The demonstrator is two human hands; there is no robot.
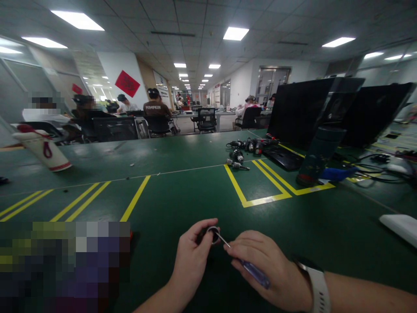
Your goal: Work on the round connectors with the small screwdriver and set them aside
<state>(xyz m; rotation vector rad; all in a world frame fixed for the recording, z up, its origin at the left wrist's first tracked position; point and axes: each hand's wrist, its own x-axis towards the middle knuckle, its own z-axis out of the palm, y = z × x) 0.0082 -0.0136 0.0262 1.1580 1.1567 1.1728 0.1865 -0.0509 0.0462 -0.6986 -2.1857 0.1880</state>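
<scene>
Low in the middle of the head view, my left hand (pixel 193 256) is closed around a small round part with a ring-shaped metal rim (pixel 213 235); its exact kind I cannot make out. My right hand (pixel 270 265) grips a screwdriver with a translucent purple handle (pixel 256 274). The thin metal shaft (pixel 223 239) points up and left, and its tip reaches the opening of the round part. Both hands are held over the green table (pixel 156 243). My fingers hide much of the round part.
Several dark metal parts (pixel 237 155) lie beyond my hands, near a black flat device (pixel 285 156). A dark bottle (pixel 321 156) and monitors (pixel 302 113) stand right. A white cup-shaped container (pixel 45 150) leans at left. Yellow tape (pixel 267 200) marks the table. People sit farther back.
</scene>
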